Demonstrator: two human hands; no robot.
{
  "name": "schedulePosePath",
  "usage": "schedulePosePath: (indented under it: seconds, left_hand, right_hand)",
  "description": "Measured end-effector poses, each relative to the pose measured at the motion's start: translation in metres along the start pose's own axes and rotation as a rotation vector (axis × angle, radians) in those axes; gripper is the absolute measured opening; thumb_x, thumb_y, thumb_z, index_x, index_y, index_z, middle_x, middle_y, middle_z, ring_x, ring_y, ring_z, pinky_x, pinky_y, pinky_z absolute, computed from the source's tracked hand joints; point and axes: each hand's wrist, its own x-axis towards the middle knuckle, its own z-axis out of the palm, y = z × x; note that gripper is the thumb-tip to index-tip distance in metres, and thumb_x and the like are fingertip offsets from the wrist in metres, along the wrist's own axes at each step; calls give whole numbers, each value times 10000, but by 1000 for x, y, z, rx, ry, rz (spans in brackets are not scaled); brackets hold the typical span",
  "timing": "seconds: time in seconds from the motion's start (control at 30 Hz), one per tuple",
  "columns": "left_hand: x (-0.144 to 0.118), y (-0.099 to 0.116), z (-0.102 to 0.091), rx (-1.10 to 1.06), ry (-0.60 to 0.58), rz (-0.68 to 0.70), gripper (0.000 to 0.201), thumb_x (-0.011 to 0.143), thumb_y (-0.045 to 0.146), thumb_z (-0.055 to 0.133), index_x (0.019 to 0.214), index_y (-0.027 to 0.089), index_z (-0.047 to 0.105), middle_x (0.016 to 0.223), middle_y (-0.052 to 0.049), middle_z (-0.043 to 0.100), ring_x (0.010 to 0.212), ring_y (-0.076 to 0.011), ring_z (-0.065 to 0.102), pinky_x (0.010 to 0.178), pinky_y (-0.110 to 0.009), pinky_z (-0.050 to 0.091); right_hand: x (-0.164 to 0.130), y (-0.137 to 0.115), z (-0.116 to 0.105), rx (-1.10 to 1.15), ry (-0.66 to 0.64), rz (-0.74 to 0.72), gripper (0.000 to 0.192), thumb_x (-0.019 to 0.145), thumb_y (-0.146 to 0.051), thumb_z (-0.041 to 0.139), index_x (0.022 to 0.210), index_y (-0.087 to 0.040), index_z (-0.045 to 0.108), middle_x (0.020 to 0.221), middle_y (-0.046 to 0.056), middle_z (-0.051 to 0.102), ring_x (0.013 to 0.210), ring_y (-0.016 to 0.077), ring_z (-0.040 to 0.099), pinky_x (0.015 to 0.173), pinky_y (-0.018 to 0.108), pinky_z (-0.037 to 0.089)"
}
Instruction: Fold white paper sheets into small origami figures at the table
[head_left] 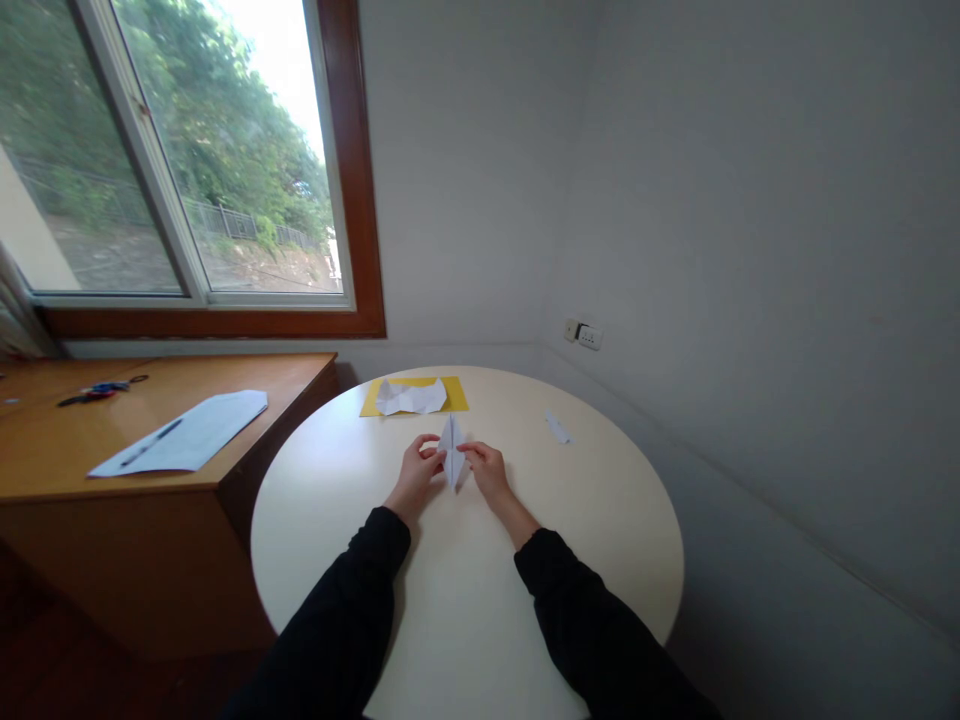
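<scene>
A small white folded paper (453, 470) in a long diamond shape, with a crease down its middle, is held over the round table (465, 620). My left hand (417, 474) pinches its left edge between thumb and fingers. On the opposite edge, my right hand (489, 472) grips the paper with thumb and forefinger. Just beyond the hands lies a creased white sheet (412, 398) on a yellow sheet (457, 394).
A small white paper strip (558, 428) lies to the right on the table. At the left, a wooden desk (300, 380) bears white sheets (217, 425), a pen (152, 443) and a dark cluster of small items (101, 390). Walls stand behind and at right.
</scene>
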Motion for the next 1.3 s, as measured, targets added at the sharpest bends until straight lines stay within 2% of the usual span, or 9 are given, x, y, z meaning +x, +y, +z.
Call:
schedulePosePath:
  seconds: [0.1, 0.3, 0.53, 0.73, 0.9, 1.3]
  left_hand:
    - [-2, 2, 1, 4, 22, -1, 445, 566, 226, 698, 937, 190, 453, 580, 43, 574, 550, -105, 565, 590, -252, 454]
    - [-7, 7, 4, 5, -11, -8, 470, 576, 195, 655, 1001, 198, 453, 611, 35, 581, 533, -108, 559, 536, -231, 431]
    - [-7, 10, 6, 5, -33, -6, 463, 577, 173, 626, 1025, 162, 508, 643, 19, 584, 554, -114, 571, 558, -247, 447]
    - [-5, 7, 5, 8, -33, 1, 496, 567, 177, 636, 1045, 164, 506, 664, -3, 604, 565, -126, 580, 554, -250, 442]
    - [-1, 2, 2, 1, -36, 14, 482, 562, 174, 650, 1023, 155, 512, 644, -10, 616, 580, -128, 584, 588, -257, 453]
    - [-1, 0, 0, 1, -42, 25, 289, 552, 198, 672, 795, 163, 521, 637, 1, 602, 571, -114, 576, 567, -239, 449]
  right_hand:
    - [0, 2, 2, 6, -11, -25, 188, 594, -205, 503, 696, -168, 657, 762, 45, 676, 736, 178, 603, 719, 304, 465]
    - [1, 5, 1, 58, -58, -38, 268, 592, -169, 496, 836, -165, 608, 864, 52, 653, 652, 144, 600, 619, 275, 485]
    - [3, 8, 3, 99, -39, -43, 421, 579, -130, 509, 996, -175, 548, 762, 19, 602, 667, 139, 592, 609, 260, 487]
    - [4, 10, 3, 116, -84, -63, 362, 605, -148, 512, 963, -183, 560, 794, 24, 619, 631, 123, 578, 601, 257, 483]
    - [5, 11, 3, 122, -77, -73, 322, 600, -147, 510, 916, -183, 558, 821, 32, 626, 680, 134, 591, 614, 257, 479]
    - [4, 9, 2, 109, -53, -61, 203, 587, -169, 528, 789, -188, 525, 780, 8, 596, 636, 120, 571, 594, 241, 459]
